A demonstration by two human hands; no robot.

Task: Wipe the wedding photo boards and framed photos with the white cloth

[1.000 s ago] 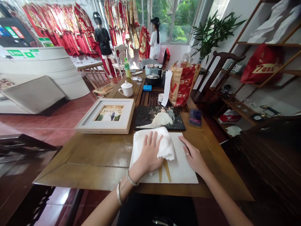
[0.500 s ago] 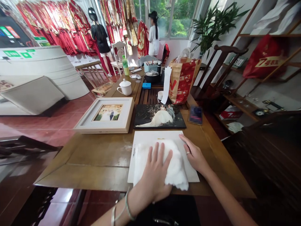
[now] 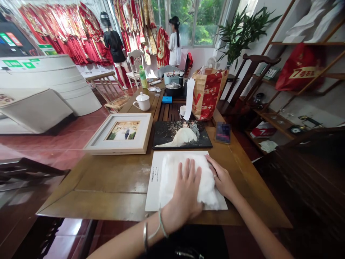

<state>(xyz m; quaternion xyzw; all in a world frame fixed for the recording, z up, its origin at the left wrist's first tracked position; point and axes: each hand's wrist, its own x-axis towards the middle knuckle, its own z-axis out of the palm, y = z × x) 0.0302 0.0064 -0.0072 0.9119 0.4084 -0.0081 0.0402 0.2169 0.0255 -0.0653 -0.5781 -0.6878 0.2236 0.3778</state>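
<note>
A white board (image 3: 151, 196) with a barcode and small print along its left side lies flat near the table's front edge. Spread over most of it is a fluffy white cloth (image 3: 168, 180). My left hand (image 3: 185, 194) presses flat on this cloth, fingers stretched out; a bangle and a cord bracelet circle the wrist. At the board's right edge, my right hand (image 3: 222, 178), with a ring on one finger, grips the side close to the upper corner. Just beyond the board lies a dark wedding photo panel (image 3: 164, 135). A pale wooden picture frame (image 3: 149, 135) lies to its left.
Farther back on the wooden table (image 3: 107, 187) stand a lidded white mug (image 3: 142, 102), a paper bag (image 3: 207, 93), a blue box (image 3: 167, 100) and a green bottle (image 3: 143, 77). A small dark item (image 3: 223, 133) sits at right. Two people stand near hanging red garments.
My left hand has slid to the right and slightly up with the cloth, uncovering more print on the board's left side. My right hand stays at the edge.
</note>
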